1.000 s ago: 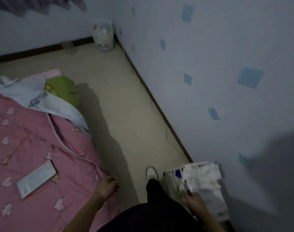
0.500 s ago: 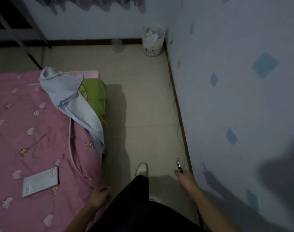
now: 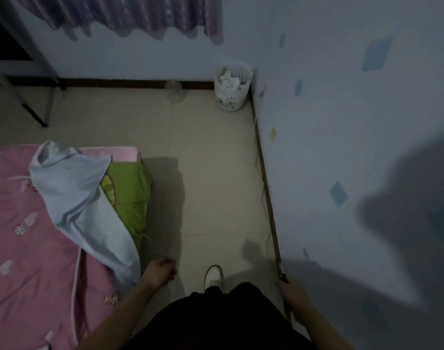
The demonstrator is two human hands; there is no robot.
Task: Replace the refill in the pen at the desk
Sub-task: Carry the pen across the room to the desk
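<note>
My right hand (image 3: 292,294) hangs at my side near the right wall, closed around a dark pen (image 3: 282,272) whose tip sticks up out of my fist. My left hand (image 3: 160,271) is curled into a loose fist beside the bed's edge, with nothing visible in it. One white shoe (image 3: 212,276) shows on the floor between my hands, below it my dark trousers. No desk top is in view.
A pink bed (image 3: 26,248) fills the left, with a pale blue cloth (image 3: 74,198) and a green pillow (image 3: 130,190) on it. A white mesh bin (image 3: 232,88) stands in the far corner. Metal table legs (image 3: 36,107) rise at top left. A cable (image 3: 262,198) runs along the wall base.
The view has swung left and forward along the floor. The white bag and basket by my right hand have dropped out of view, as has the notebook on the bed. The pen stays in my right hand.
</note>
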